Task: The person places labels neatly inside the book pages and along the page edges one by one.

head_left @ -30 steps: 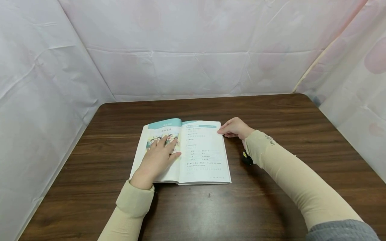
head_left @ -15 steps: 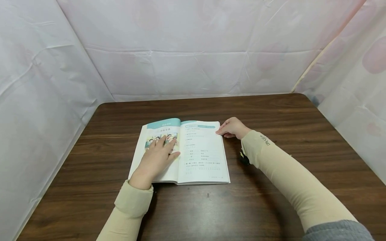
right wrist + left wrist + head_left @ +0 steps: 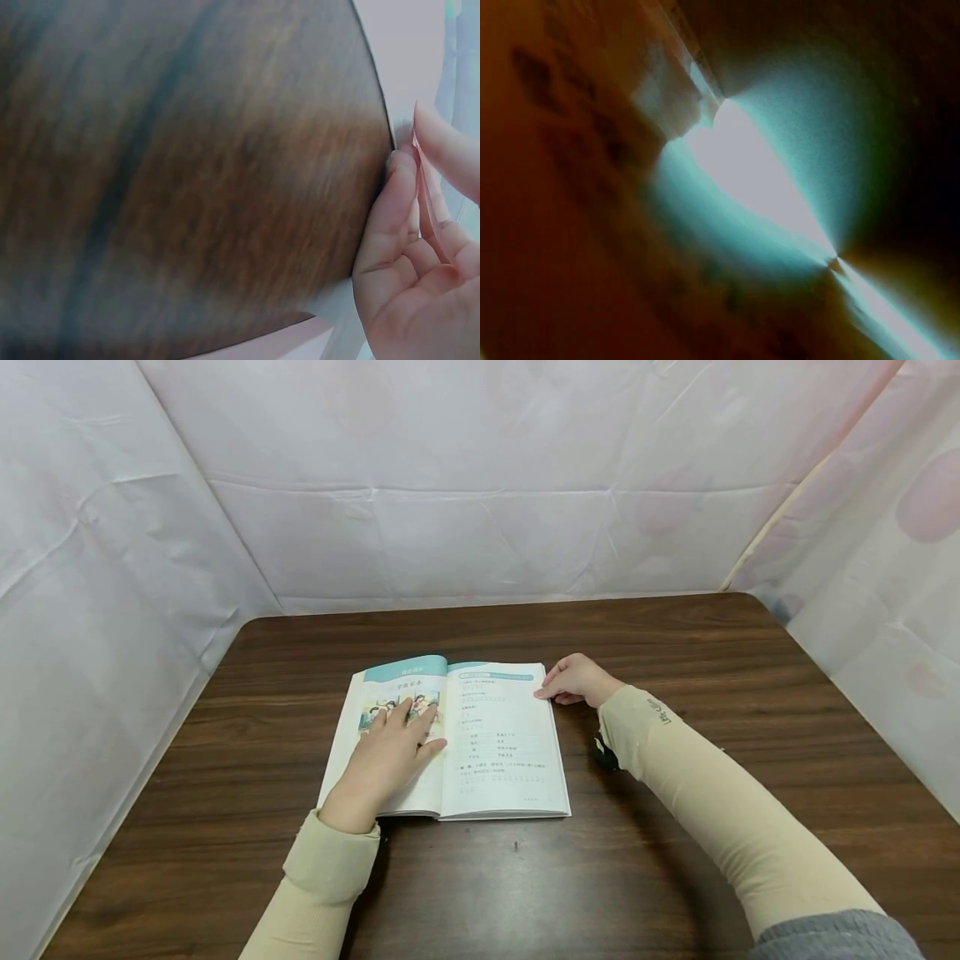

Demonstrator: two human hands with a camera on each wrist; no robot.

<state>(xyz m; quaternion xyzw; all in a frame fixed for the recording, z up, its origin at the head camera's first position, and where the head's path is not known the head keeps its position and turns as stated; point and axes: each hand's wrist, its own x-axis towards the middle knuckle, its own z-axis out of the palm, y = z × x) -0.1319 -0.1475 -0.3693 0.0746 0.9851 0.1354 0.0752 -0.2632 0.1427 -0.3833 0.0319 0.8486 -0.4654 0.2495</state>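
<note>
The right hand (image 3: 581, 678) pinches the right edge of the book (image 3: 495, 752) near its far corner, thumb above, fingers curled beneath. The left hand (image 3: 386, 760), fingers spread, rests on the left page, covering part of its printed picture (image 3: 373, 714); the left wrist view is mostly glare, so how hard it presses I can't tell. A small black object (image 3: 606, 757) sits at the right wrist. The book lies mid-table on dark wood (image 3: 660, 635), before a pale sheet (image 3: 480, 527). Teal-banded tops point away from the person; the pages' long sides run near to far.
</note>
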